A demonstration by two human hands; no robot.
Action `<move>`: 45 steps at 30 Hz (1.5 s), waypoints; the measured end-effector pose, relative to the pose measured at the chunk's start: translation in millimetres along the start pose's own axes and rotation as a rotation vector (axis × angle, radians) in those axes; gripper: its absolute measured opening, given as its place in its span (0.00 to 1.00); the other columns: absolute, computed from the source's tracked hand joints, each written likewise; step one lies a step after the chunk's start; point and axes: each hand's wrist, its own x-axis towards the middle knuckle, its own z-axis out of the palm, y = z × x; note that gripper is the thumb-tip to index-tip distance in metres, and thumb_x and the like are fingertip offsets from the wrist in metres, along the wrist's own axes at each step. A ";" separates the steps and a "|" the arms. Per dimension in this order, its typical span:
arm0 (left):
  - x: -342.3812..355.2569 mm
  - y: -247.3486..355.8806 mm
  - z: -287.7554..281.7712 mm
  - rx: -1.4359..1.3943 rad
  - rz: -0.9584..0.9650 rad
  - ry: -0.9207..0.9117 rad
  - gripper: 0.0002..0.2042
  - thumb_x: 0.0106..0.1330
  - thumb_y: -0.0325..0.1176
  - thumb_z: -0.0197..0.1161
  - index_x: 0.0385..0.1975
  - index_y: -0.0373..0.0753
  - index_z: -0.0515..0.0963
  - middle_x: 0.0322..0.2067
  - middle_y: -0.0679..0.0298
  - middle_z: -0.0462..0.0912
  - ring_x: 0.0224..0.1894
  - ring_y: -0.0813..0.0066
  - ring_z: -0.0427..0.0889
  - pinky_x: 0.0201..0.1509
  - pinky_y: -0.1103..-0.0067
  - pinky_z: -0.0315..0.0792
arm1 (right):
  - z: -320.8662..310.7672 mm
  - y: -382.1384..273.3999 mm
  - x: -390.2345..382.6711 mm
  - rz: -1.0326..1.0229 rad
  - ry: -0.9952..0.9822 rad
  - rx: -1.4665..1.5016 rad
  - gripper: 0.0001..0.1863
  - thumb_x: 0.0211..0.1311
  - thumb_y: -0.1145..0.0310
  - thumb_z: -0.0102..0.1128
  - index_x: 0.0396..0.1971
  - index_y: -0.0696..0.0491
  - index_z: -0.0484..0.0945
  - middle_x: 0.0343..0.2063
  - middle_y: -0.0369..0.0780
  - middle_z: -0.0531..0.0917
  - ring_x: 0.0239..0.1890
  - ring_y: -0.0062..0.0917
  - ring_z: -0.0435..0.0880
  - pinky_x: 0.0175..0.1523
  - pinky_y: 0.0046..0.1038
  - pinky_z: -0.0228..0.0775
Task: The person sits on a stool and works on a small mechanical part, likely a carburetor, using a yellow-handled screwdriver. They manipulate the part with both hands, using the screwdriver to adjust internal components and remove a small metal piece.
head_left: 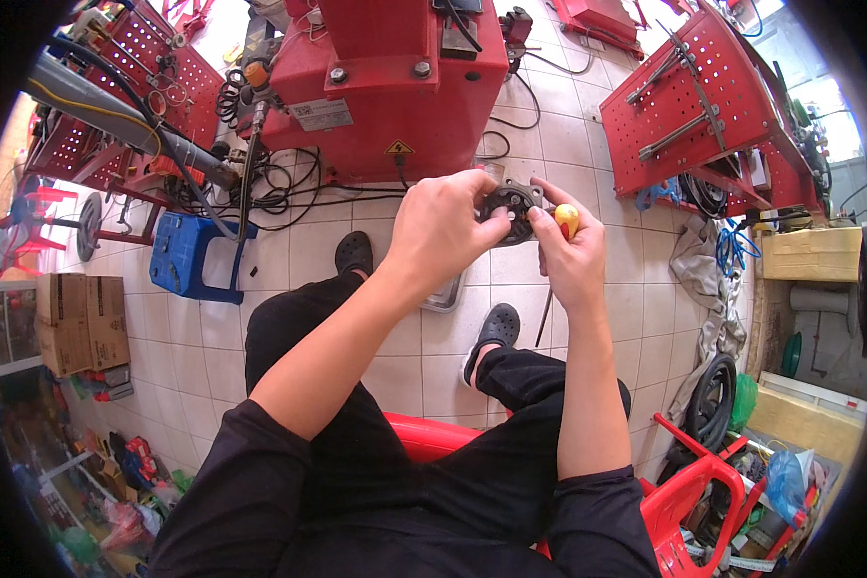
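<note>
Above the floor in front of my knees, both hands hold a small round metal part point(515, 214), dark inside with a lighter grey eared flange. My left hand point(443, 220) closes on its left side, thumb laid over the dark inner face. On the other side, my right hand point(575, 252) pinches the rim with its thumb. A screwdriver point(567, 221) with a yellow and red handle is also tucked in that hand, its thin shaft pointing down toward the floor. Fingers cover much of the part, so its exact kind cannot be made out.
A big red machine point(385, 116) stands ahead, with black cables at its base. Below my hands, a metal tray point(444, 297) sits on the tiles, partly hidden. A blue plastic stool point(195, 255) is at left, a red perforated stand point(689, 120) at right, cardboard boxes point(82, 323) far left.
</note>
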 end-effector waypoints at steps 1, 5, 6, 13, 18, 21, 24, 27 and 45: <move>0.8 -2.5 0.6 -0.043 -0.011 -0.001 0.13 0.50 0.32 0.65 0.32 0.30 0.79 0.24 0.55 0.83 0.25 0.73 0.83 0.31 0.81 0.74 | 0.1 -1.4 -0.4 0.005 -0.004 0.005 0.20 0.59 0.72 0.58 0.49 0.66 0.72 0.23 0.31 0.75 0.22 0.08 0.68 0.25 0.13 0.61; 0.2 -3.1 0.6 -0.149 -0.002 0.044 0.12 0.49 0.33 0.64 0.30 0.31 0.80 0.24 0.53 0.82 0.24 0.66 0.83 0.30 0.77 0.74 | -0.5 -3.3 -1.1 0.026 -0.015 -0.002 0.20 0.58 0.71 0.59 0.49 0.66 0.72 0.26 0.33 0.77 0.25 0.09 0.70 0.28 0.13 0.64; 0.2 -3.5 1.0 -0.151 -0.009 0.045 0.12 0.49 0.33 0.64 0.30 0.31 0.80 0.24 0.53 0.82 0.24 0.67 0.83 0.31 0.77 0.74 | 0.8 -2.5 -0.9 0.001 0.001 -0.011 0.20 0.58 0.71 0.60 0.49 0.65 0.73 0.26 0.34 0.77 0.26 0.10 0.71 0.30 0.13 0.65; 6.2 -10.7 -2.6 -0.127 -0.071 0.038 0.13 0.50 0.31 0.65 0.34 0.29 0.80 0.26 0.58 0.84 0.28 0.80 0.82 0.33 0.83 0.74 | 1.0 -0.3 -1.1 0.024 0.026 -0.060 0.22 0.57 0.66 0.62 0.46 0.67 0.73 0.29 0.36 0.80 0.31 0.13 0.75 0.36 0.16 0.69; 4.1 -6.6 -2.5 -0.095 -0.079 0.013 0.13 0.51 0.30 0.65 0.34 0.29 0.80 0.26 0.60 0.84 0.27 0.82 0.81 0.32 0.85 0.74 | 0.3 3.3 1.0 0.065 -0.024 -0.061 0.25 0.55 0.65 0.64 0.47 0.68 0.72 0.29 0.37 0.80 0.32 0.14 0.75 0.37 0.17 0.69; 4.1 -6.3 0.8 -0.132 -0.094 0.000 0.13 0.51 0.30 0.65 0.34 0.30 0.80 0.26 0.60 0.84 0.27 0.82 0.81 0.32 0.85 0.74 | 0.1 5.8 1.1 0.064 -0.017 -0.104 0.25 0.55 0.66 0.64 0.47 0.69 0.72 0.30 0.37 0.80 0.32 0.14 0.75 0.37 0.17 0.69; 4.5 -5.7 0.6 -0.185 -0.133 -0.025 0.14 0.51 0.30 0.66 0.36 0.29 0.79 0.26 0.61 0.84 0.27 0.81 0.81 0.32 0.85 0.74 | -1.4 5.9 0.9 0.065 -0.033 -0.044 0.25 0.55 0.67 0.64 0.47 0.69 0.72 0.31 0.37 0.80 0.33 0.14 0.75 0.38 0.17 0.69; 6.1 -12.7 2.7 -0.232 -0.150 -0.047 0.15 0.52 0.30 0.66 0.38 0.29 0.77 0.27 0.60 0.83 0.28 0.81 0.81 0.32 0.84 0.74 | -2.1 4.4 1.1 0.056 -0.054 0.016 0.24 0.55 0.68 0.63 0.47 0.69 0.72 0.31 0.38 0.80 0.33 0.14 0.76 0.38 0.17 0.70; 1.9 -11.6 3.7 -0.737 -0.240 -0.122 0.13 0.62 0.33 0.57 0.43 0.33 0.76 0.29 0.65 0.81 0.26 0.84 0.77 0.30 0.86 0.71 | -6.8 1.8 2.5 0.057 0.019 0.303 0.19 0.59 0.71 0.57 0.49 0.63 0.70 0.15 0.27 0.70 0.10 0.07 0.62 0.13 0.14 0.51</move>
